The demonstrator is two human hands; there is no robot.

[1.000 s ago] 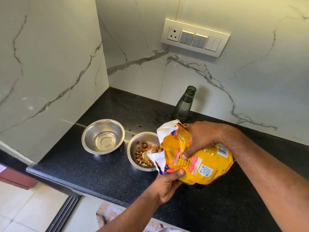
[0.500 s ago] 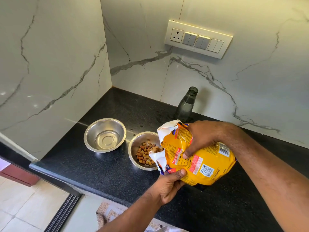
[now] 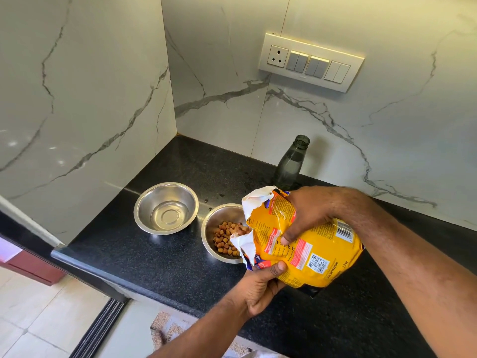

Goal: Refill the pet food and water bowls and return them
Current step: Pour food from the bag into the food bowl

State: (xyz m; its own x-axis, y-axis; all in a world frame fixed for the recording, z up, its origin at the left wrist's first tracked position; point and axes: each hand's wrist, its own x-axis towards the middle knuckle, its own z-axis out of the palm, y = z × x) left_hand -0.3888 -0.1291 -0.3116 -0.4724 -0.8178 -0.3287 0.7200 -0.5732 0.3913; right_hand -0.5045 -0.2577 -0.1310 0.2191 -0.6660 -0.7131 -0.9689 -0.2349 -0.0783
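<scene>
A yellow pet food bag [image 3: 304, 244] is tipped on its side with its torn white mouth over a steel food bowl [image 3: 210, 228]. Brown kibble [image 3: 228, 237] lies piled in that bowl. My right hand [image 3: 309, 213] grips the bag from above near its mouth. My left hand [image 3: 260, 288] holds the bag's lower edge from beneath, thumb on the front. A second steel bowl [image 3: 166, 208] stands to the left and holds a little water. A dark, uncapped water bottle [image 3: 290, 162] stands upright against the back wall.
The bowls sit on a black granite counter [image 3: 160, 259] in a corner of white marble walls. A switch panel with a socket [image 3: 311, 62] is on the back wall. The counter's front edge drops to a tiled floor [image 3: 38, 316] and a mat.
More kibble has dropped from the bag into the food bowl, so the pile is larger. Both hands keep the same hold on the tilted bag.
</scene>
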